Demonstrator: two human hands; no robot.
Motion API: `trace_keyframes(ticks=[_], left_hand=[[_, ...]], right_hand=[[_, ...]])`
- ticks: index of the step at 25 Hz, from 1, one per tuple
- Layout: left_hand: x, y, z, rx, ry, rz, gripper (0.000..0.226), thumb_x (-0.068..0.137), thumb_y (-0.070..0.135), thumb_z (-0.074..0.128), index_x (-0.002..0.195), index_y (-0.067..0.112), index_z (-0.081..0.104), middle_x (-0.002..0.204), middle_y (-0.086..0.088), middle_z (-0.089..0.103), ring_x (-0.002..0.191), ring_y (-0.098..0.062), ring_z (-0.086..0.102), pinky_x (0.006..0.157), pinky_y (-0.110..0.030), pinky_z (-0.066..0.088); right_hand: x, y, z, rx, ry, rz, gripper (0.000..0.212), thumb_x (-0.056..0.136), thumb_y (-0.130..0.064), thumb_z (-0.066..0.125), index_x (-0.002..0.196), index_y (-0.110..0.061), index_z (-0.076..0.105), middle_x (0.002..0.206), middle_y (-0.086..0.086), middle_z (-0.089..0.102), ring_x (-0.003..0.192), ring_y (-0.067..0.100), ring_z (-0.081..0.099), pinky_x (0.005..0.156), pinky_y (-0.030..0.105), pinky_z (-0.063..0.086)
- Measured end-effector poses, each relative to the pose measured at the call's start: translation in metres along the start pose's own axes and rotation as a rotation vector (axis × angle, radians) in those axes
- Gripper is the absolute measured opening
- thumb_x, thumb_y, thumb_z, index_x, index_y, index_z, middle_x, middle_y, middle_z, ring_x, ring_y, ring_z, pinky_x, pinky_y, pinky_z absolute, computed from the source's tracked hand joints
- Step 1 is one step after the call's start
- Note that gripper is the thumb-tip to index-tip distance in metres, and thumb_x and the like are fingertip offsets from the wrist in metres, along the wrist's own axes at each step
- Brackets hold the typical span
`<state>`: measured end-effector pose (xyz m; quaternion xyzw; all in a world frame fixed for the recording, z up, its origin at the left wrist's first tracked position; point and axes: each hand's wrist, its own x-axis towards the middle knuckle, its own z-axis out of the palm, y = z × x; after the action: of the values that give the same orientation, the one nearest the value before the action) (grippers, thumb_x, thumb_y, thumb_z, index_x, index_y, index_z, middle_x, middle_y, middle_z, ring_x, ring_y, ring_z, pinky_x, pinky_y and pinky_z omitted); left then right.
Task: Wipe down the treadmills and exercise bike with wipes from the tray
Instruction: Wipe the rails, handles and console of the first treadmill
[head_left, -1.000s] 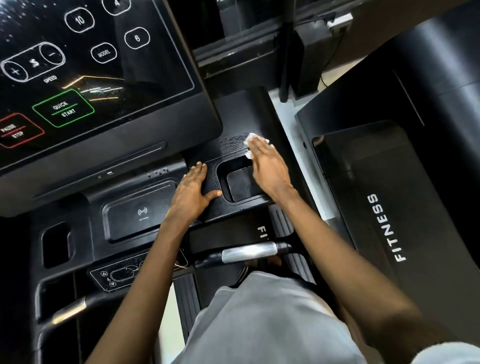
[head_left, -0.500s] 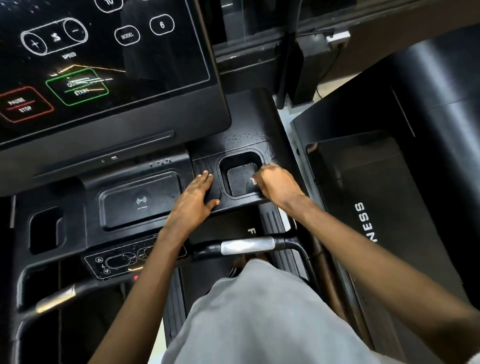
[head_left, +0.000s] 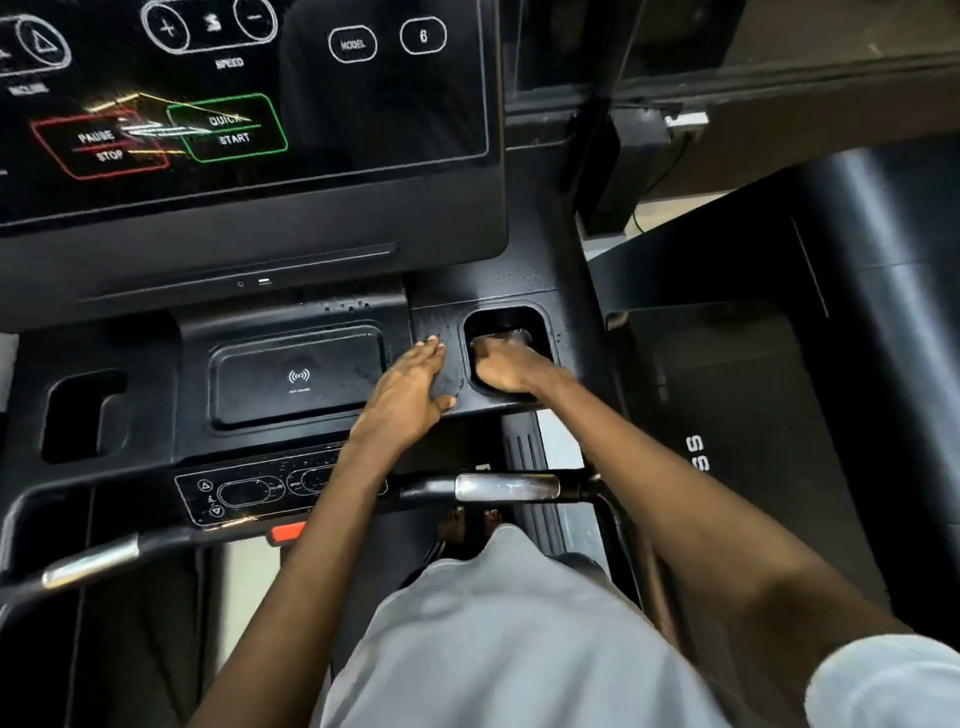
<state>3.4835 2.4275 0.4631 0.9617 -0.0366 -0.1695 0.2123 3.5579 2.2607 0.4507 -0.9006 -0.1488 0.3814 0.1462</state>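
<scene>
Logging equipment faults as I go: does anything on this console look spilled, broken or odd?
Only fine droplets speckle the console top around the right cup holder, likely from wiping. No cracks or loose parts show.

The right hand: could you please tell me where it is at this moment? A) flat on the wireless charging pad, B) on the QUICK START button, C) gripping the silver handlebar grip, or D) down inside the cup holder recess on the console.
D: the right hand is sunk into the cup holder recess, while the left hand lies flat just to the left of it.
</scene>
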Motion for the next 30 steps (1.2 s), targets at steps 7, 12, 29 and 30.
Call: trace_keyframes(ticks=[7,12,29,30], left_hand=[[-0.001,-0.001,0.0,-0.009,-0.006,0.004,0.084,0.092,0.031,0.071,0.158,0.014,0.023,0.167,0.0,0.015,0.154,-0.015,0.013,0.126,-0.035,0.012],[-0.005,0.002,-0.001,-0.006,-0.015,0.001,0.083,0.094,0.03,0.069,0.159,0.016,0.02,0.167,0.001,0.012,0.154,-0.014,0.011,0.127,-0.035,0.011],[-0.007,0.002,-0.007,-0.019,-0.045,-0.01,0.083,0.092,0.029,0.071,0.159,0.017,0.023,0.168,0.001,0.014,0.154,-0.015,0.013,0.126,-0.036,0.012],[-0.008,0.003,-0.007,-0.015,-0.041,-0.013,0.082,0.092,0.029,0.071,0.158,0.017,0.024,0.167,0.001,0.015,0.154,-0.015,0.014,0.126,-0.036,0.012]], right_hand=[[-0.029,0.019,-0.024,-0.234,-0.282,0.054,0.034,0.091,-0.029,0.033,0.107,-0.019,0.062,0.11,0.003,0.056,0.096,0.023,0.056,0.095,0.041,0.048],[-0.046,0.022,-0.025,-0.264,0.026,0.032,0.038,0.085,0.003,0.051,0.116,-0.006,0.071,0.112,0.013,0.071,0.104,0.03,0.068,0.089,0.036,0.056],[-0.029,0.038,0.004,0.083,0.336,0.039,0.028,0.085,-0.024,0.053,0.096,-0.01,0.075,0.098,0.007,0.075,0.095,0.027,0.071,0.078,0.029,0.053],[-0.039,0.042,0.011,0.141,0.423,0.012,0.022,0.088,-0.019,0.057,0.097,-0.014,0.076,0.098,0.003,0.075,0.091,0.021,0.071,0.076,0.025,0.052]])
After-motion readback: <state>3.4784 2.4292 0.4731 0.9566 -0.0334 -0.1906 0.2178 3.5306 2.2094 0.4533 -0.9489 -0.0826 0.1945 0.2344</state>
